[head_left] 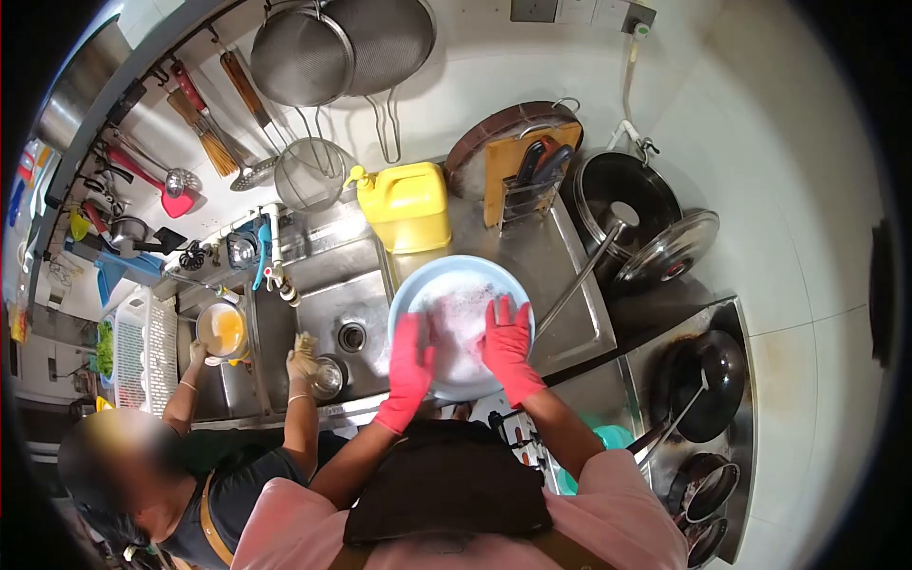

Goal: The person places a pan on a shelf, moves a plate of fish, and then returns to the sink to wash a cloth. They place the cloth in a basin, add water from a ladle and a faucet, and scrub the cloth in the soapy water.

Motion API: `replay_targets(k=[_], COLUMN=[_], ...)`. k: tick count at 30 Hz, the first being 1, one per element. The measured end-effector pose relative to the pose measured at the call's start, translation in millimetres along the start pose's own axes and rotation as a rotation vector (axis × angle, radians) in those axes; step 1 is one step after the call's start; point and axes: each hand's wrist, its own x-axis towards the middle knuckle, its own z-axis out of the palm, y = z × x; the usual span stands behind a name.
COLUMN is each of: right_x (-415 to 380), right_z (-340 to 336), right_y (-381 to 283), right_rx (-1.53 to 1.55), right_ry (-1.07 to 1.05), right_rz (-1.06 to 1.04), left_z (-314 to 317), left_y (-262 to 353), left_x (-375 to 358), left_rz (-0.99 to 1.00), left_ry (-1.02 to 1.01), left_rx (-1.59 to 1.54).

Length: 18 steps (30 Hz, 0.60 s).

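Observation:
A light blue basin (403, 293) full of white suds (463, 318) stands on the steel counter in front of me. My left hand (410, 366), in a pink rubber glove, is stretched out over the basin's left side, its edges slightly smeared. Over the right side, also in a pink glove, is my right hand (508, 351) with its fingers spread above the foam. Neither hand shows anything held. What lies under the suds is hidden.
A yellow jerrycan (407, 204) stands behind the basin, beside a knife rack (532, 185). To my left, a co-worker's gloved hands are at the sink (366, 302), by a pot (221, 330). A long-handled ladle (622, 215) crosses the counter; a wok (717, 380) sits at right.

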Motion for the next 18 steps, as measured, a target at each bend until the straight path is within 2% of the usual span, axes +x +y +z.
replay_targets(k=[1,2,3,4,5,6,7,9,12,13,15,16,17,18], right_x=[0.6,0.4,2.8,2.4,3.4,5.1,6.3,22.2,29.5,31.3,37.9,39.8,35.4,37.1], right_z=[-3.3,-7.3,-11.2,-10.4,-5.4,4.3,58.4,82.9,103.6,107.2,115.7,117.8,108.4,100.5], right_y=[-8.0,-16.7,-25.7,-30.2,-32.0,-30.7,-19.1,-8.4,0.0,2.3,-10.2,-22.7,-43.1,-50.2], right_rx=[0.025,0.048,0.054,0.073,0.09,0.107,0.059,0.248,0.424,0.465,0.771,0.923,0.844,1.011], right_ry=[-0.069,-0.14,-0.348,-0.429,-0.505,-0.58,-0.34,-0.301,-0.156,-0.091,-0.07,-0.059,0.106,-0.019], right_rz=[-0.039,-0.077,-0.012,0.013,0.041,0.069,-0.003,0.167,0.359,0.41,0.399,0.391,0.45,0.502], left_z=[23.9,28.2,39.0,46.0,50.4,54.9,61.0,77.7,45.9,88.3,166.8,204.0,237.5,265.6], left_y=[-25.9,-17.8,-5.6,4.2,6.0,1.1,-9.6,-38.7,-14.9,-64.9,-157.5,-195.8,-230.1,-258.8], left_x=[2.7,8.8,16.6,23.5,29.3,32.7,34.7,41.1,61.3,50.5,31.0,22.0,13.8,7.1], left_rz=[0.083,0.014,-0.055,-0.123,-0.144,-0.131,-0.12,-0.129,-0.417,-0.579,-0.846,-0.842,-0.839,-0.838], left_ry=[-0.179,-0.257,-0.335,-0.413,-0.495,-0.527,-0.56,-0.689,-0.849,-0.739,-0.434,-0.394,-0.355,-0.322], left_rx=[0.046,0.119,0.19,0.259,0.389,0.395,0.4,0.441,0.343,0.154,-0.254,-0.421,-0.594,-0.765])
